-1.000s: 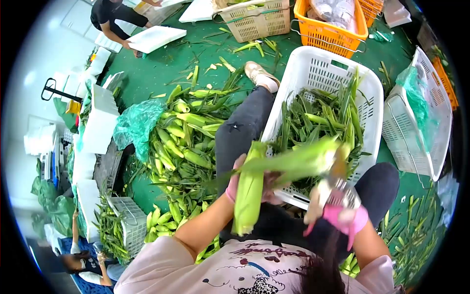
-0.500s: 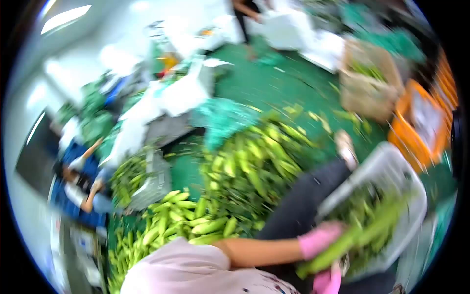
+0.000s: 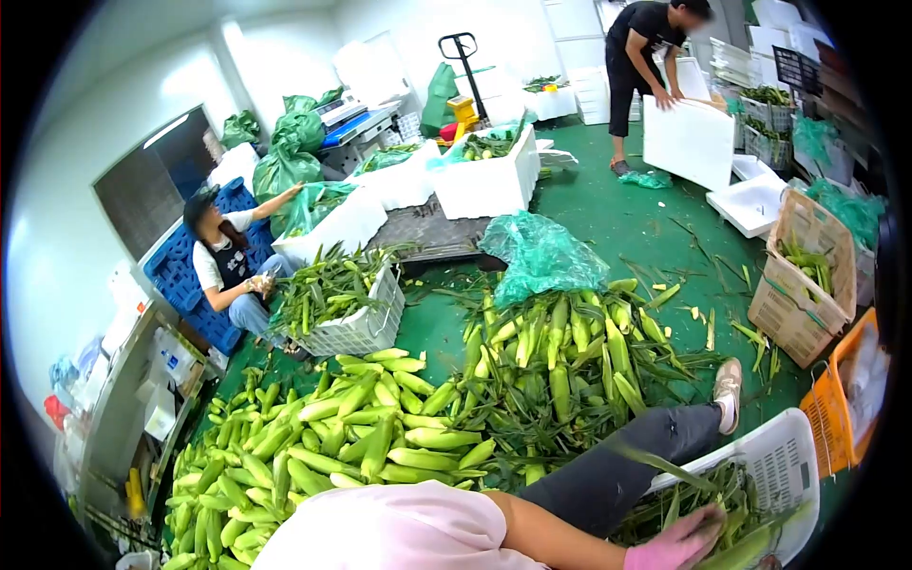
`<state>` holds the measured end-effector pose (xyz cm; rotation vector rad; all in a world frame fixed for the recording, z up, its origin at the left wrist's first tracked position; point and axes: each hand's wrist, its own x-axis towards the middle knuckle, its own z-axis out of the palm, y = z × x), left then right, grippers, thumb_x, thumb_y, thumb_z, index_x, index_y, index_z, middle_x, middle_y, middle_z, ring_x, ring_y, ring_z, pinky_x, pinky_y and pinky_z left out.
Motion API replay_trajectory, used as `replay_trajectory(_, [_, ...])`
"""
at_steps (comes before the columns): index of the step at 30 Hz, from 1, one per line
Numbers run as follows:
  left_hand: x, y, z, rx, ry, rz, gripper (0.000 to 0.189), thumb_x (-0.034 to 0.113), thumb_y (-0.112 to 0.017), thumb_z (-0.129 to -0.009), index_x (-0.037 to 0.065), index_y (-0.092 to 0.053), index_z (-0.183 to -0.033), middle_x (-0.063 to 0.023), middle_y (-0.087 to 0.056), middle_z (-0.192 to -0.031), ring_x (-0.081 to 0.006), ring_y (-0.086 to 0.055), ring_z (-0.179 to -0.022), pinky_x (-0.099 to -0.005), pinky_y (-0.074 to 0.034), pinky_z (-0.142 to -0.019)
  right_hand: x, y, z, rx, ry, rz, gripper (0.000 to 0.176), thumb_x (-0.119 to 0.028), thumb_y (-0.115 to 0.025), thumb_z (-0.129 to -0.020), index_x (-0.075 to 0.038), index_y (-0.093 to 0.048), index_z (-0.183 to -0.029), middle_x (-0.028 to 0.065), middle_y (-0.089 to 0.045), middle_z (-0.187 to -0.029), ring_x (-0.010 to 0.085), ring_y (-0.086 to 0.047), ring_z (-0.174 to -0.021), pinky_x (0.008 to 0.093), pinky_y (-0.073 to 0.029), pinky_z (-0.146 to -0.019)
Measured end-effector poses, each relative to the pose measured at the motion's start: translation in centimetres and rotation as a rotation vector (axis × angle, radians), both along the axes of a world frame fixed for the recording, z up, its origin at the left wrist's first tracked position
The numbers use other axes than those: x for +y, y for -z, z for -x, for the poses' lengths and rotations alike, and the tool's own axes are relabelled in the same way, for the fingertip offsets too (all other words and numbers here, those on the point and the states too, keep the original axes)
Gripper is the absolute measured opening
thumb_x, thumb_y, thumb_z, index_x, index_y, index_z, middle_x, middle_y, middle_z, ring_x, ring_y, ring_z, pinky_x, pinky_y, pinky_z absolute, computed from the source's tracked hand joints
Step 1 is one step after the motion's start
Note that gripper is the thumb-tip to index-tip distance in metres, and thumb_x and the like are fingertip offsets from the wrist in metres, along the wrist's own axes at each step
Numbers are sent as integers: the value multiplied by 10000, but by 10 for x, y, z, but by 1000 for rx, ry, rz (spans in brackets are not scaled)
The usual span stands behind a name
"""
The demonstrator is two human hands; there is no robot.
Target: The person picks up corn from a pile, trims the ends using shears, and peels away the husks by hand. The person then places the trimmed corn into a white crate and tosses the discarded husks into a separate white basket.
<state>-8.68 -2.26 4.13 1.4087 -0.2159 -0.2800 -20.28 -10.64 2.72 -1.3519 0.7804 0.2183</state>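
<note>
My left hand [image 3: 676, 541], in a pink glove, reaches in from the bottom over a white crate [image 3: 781, 465]. Its fingers look stretched out against the green husks and leaves [image 3: 689, 494] inside. Close to the fingertips a green ear of corn [image 3: 746, 551] runs partly out of the bottom edge. My right hand is out of view. Beside my stretched leg [image 3: 617, 465] spreads a heap of leafy corn [image 3: 560, 370], and a large pile of trimmed ears [image 3: 351, 427] lies to its left.
A person [image 3: 228, 252] sits by a crate of corn [image 3: 366, 318] at left; another person [image 3: 655, 57] handles a white foam box [image 3: 689, 142] at the back. A tan basket [image 3: 807, 275] and an orange crate [image 3: 836, 399] stand right. Green plastic [image 3: 541, 256] lies beyond the heap.
The view has turned and steadied. My right hand has left the picture. My left hand, earlier at a long green ear above the crate, is now lower, by the leaves.
</note>
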Motion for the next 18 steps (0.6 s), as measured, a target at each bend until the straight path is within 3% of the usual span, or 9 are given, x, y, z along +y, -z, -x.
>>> replay_trajectory(2, [-10, 40, -23, 235, 179, 206, 448, 269, -512, -1037, 30, -453, -1412, -81, -644, -1097, -203, -610, -930, -323, -502, -831, -2, -9, 1, -17, 24, 26, 794, -296, -726, -879, -93, -298, -1516, 253, -517, -1353, 354, -635, -1006, 536, -474, -775])
replay_trajectory(3, [3, 15, -39, -28, 123, -24, 450, 271, -516, -1031, 22, -447, -1400, -82, -627, -1015, -203, -574, -853, -309, -491, -799, -2, -13, 0, -17, 38, 41, 787, -284, -727, -878, -86, -305, -1512, 246, -520, -1351, 346, -630, -1019, 523, -471, -798])
replay_trajectory(5, [-12, 71, -81, -118, 243, -437, 545, 294, -577, -977, -9, -420, -1402, -154, -645, -1050, -305, -638, -926, -389, -504, -827, -2, -19, 2, -14, 58, 64, 774, -259, -728, -876, -71, -318, -1505, 233, -525, -1346, 332, -619, -1044, 499, -466, -845])
replay_trajectory(8, [-6, 61, -80, -267, 747, -1127, 824, 405, -694, -858, -41, -359, -1464, -258, -502, -1388, -443, -533, -1244, -528, -433, -1033, -5, -27, 7, -16, 112, 92, 754, -222, -731, -873, -50, -338, -1493, 213, -533, -1339, 310, -604, -1083, 461, -459, -914])
replay_trajectory(10, [-15, 81, -50, -488, 548, -829, 962, 475, -709, -836, -60, -285, -1514, -304, -288, -1556, -444, -265, -1466, -498, -277, -1190, -4, -39, 11, 28, 167, 120, 741, -198, -732, -871, -36, -352, -1485, 200, -538, -1335, 295, -593, -1108, 437, -454, -960])
replay_trajectory(13, [6, 63, -20, -52, 745, -277, 948, 482, -702, -871, -66, -280, -1520, -286, -355, -1519, -373, -375, -1416, -399, -311, -1179, 8, -55, 10, 162, 236, 193, 728, -173, -734, -868, -21, -365, -1478, 187, -543, -1330, 281, -583, -1134, 412, -449, -1006])
replay_trajectory(14, [30, 20, -15, 337, 765, -175, 869, 395, -708, -890, -58, -306, -1512, -230, -485, -1424, -307, -509, -1299, -372, -428, -1088, 17, -39, 7, -28, -125, 589, 762, -112, -712, -870, -41, -312, -1514, 185, -525, -1358, 290, -531, -1216, 427, -420, -1065])
replay_trajectory(15, [57, 6, -24, 674, 681, 14, 774, 330, -699, -907, -52, -360, -1489, -157, -605, -1279, -230, -618, -1127, -325, -522, -943, 34, 58, 28, -491, 284, 107, 774, -172, -713, -788, -13, -378, -1467, 198, -526, -1350, 329, -555, -1231, 463, -418, -1103])
replay_trajectory(18, [178, 63, -44, 856, 380, 214, 505, 254, -683, -923, 28, -521, -1345, -109, -696, -1075, -191, -686, -913, -368, -586, -772, 40, 18, 21, -317, 151, -434, 776, -257, -732, -792, 5, -384, -1435, 210, -566, -1277, 284, -597, -1127, 447, -478, -1017])
